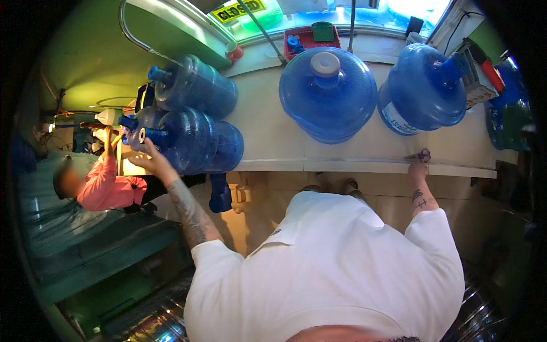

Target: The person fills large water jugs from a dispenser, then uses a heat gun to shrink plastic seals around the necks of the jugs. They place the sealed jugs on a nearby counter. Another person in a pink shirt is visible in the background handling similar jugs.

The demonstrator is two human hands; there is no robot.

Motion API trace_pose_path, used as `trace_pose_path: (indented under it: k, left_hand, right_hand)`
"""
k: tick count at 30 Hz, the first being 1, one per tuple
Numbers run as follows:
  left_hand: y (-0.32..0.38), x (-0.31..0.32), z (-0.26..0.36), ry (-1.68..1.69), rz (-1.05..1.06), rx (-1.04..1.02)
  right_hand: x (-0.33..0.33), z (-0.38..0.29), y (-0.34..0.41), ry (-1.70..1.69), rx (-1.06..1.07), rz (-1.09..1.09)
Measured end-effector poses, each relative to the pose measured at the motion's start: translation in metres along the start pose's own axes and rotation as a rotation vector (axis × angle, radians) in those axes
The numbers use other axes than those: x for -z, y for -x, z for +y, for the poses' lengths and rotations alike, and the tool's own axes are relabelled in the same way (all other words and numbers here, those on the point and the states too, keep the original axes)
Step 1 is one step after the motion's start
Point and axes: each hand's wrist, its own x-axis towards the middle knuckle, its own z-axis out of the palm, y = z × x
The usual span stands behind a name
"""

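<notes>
My left hand [157, 163] is at the neck of a blue water jug [194, 141] on the left. Its index finger points up at the jug's mouth, and the fingers are apart; whether they touch the neck I cannot tell. At the counter's front edge on the right, my right hand [418, 167] has its fingers closed on a small purple-ringed tool [424, 155], perhaps scissors. Before me a large blue jug [327, 102] with a white cap [325, 65] stands on the white counter [265, 115]. Another blue jug [423, 92] with a label is beyond my right hand.
A curved metal spout [130, 36] runs water toward another jug [196, 87] at back left. A red basket [305, 38] with blue caps sits by the window. A grey box [480, 81] stands right. Someone in a pink shirt [104, 188] works at left.
</notes>
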Motion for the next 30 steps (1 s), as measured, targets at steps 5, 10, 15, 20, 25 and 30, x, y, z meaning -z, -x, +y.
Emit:
trace_pose_path:
  k: [5,10,15,20,25,30]
  left_hand:
    - [-0.037,0.009,-0.072,-0.229,-0.475,0.133]
    - [0.006,-0.033,-0.031,-0.438,-0.112,-0.264]
    - [0.081,-0.071,0.035,-0.194,-0.294,-0.057]
    - [0.151,-0.13,0.088,-0.07,-0.368,-0.027]
    - [0.224,-0.145,0.188,0.061,0.021,-0.24]
    - [0.397,-0.196,0.242,-0.251,-0.438,-0.652]
  right_hand:
    - [0.027,-0.021,-0.015,0.18,-0.003,-0.06]
    - [0.016,0.0,-0.033,0.383,0.129,0.06]
    - [0.028,0.022,-0.048,0.182,0.193,-0.008]
    - [0.061,0.051,-0.062,0.192,0.322,-0.02]
    - [0.081,0.072,-0.088,0.401,0.753,0.083]
    - [0.11,0.1,-0.102,0.102,0.513,-0.114]
